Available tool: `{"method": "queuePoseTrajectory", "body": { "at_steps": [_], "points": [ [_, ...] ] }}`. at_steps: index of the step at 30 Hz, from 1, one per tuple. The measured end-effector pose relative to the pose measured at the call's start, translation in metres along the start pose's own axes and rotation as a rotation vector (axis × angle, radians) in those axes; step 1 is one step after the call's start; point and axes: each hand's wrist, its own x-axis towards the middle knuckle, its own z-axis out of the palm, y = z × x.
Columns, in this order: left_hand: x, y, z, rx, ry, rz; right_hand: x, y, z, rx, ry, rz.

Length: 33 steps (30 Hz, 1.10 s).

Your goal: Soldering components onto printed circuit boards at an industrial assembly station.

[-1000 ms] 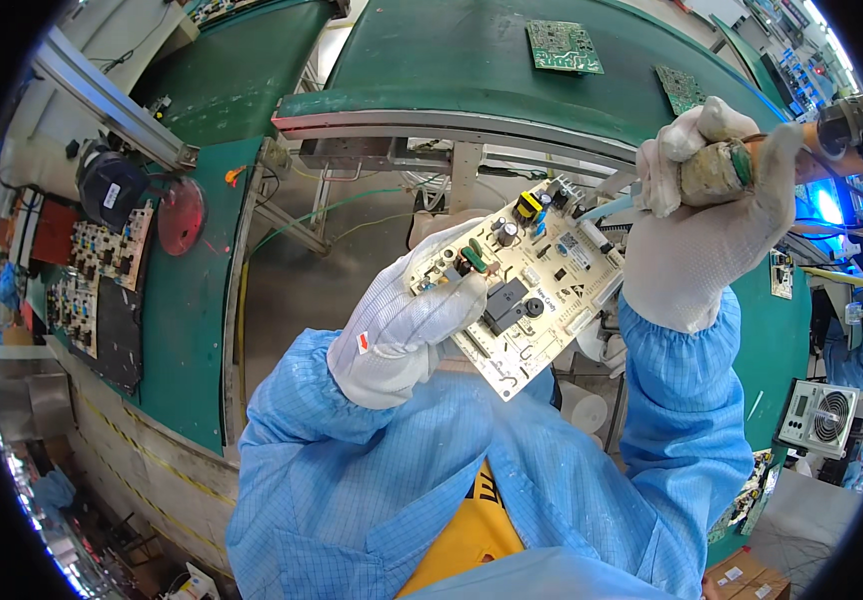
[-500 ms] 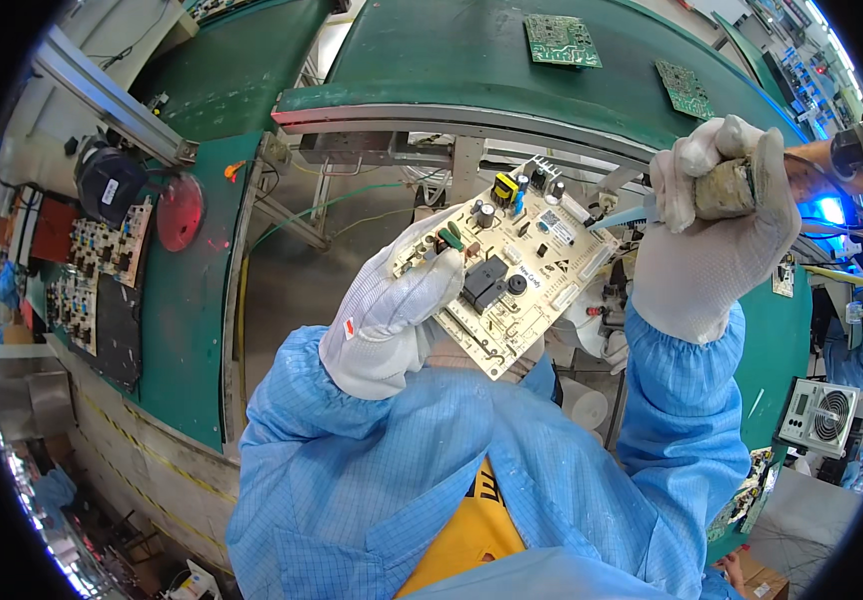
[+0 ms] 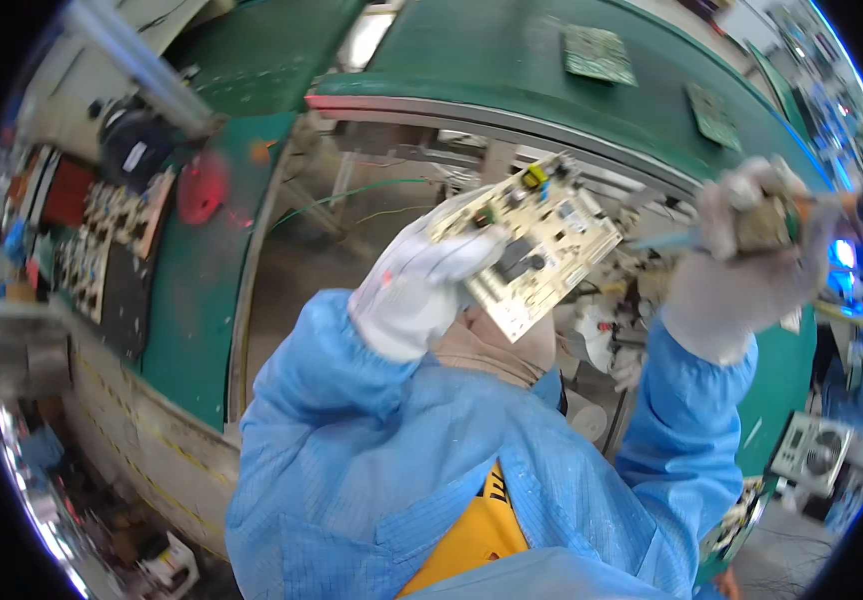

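My left hand (image 3: 417, 285), in a white glove, grips the left edge of a cream circuit board (image 3: 552, 265), thumb on top. The board is tilted above my lap and carries black, yellow and green components. To its right my gloved right hand (image 3: 742, 270) is raised and closed round a worn brownish block (image 3: 767, 228). A slim light-blue tool (image 3: 667, 240), like a brush, sticks out from this hand toward the board's right edge. Blur hides whether the block and the tool are one piece, and whether the tip touches the board.
Two green circuit boards (image 3: 600, 55) lie on the green conveyor belt (image 3: 472, 50) beyond a metal rail (image 3: 512, 125). On the left bench (image 3: 192, 330) are populated boards (image 3: 82, 265) and a red disc (image 3: 202, 188). A white fan unit (image 3: 812, 452) stands at the right.
The whole view has shifted and blurred. My right hand, with the block and tool, has drawn a little away to the right of the board. My left hand still holds the board.
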Motion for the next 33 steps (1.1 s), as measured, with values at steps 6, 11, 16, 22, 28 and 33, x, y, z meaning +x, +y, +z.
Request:
{"method": "queuePoseTrajectory", "body": {
  "at_steps": [6, 11, 16, 22, 28, 33],
  "points": [
    [0.094, -0.01, -0.065, -0.676, 0.428, 0.07, -0.007, -0.049, -0.033, -0.2, -0.173, 0.038],
    [0.152, -0.059, -0.174, 0.487, 0.982, -0.007, -0.012, -0.074, -0.051, -0.307, -0.093, -0.128],
    [0.146, -0.112, -0.267, 1.034, 0.845, -0.446, -0.021, -0.09, -0.063, -0.461, -0.19, -0.11],
    [0.172, -0.133, -0.256, 1.263, 0.703, -0.617, -0.025, -0.1, -0.067, -0.438, -0.175, -0.111],
    [0.268, -0.086, -0.121, 0.805, 0.377, -0.176, -0.012, -0.076, -0.059, -0.337, -0.197, -0.058],
    [0.292, -0.013, 0.024, 0.879, -0.148, 0.113, -0.011, -0.061, -0.057, -0.451, -0.122, -0.185]
  ]
}}
